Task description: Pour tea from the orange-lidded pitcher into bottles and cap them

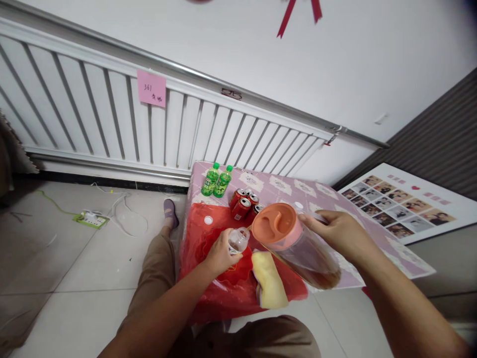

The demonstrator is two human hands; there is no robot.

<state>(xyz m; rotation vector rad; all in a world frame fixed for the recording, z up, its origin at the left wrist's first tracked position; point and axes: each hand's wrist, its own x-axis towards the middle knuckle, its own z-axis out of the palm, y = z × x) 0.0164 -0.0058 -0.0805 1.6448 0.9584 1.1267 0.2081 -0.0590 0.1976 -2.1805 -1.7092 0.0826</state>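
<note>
Left hand [219,256] is closed around a small clear bottle [238,239], mouth open and facing up-right, held over the red plastic sheet [223,291] at the near end of the table [283,186]. Right hand [335,231] grips a clear pitcher [298,246] from its right side, fingers wrapped. The pitcher is tipped hard toward the bottle, with its orange lid [274,223] facing the camera. Brown liquid [322,276] is pooled at the pitcher's low end. The lid rim is just beside the bottle mouth; can't tell if they touch. A white cap [208,220] lies loose on the red sheet, left of the bottle. A yellow sponge [269,281] sits below the pitcher on the same sheet. Further back are two green bottles [216,181] and a cluster of red cans [244,203]. A radiator [93,114] behind the table carries a pink note [151,88]. A power strip [90,219] lies on the floor to the left, and a photo board [406,206] is at the right.
</note>
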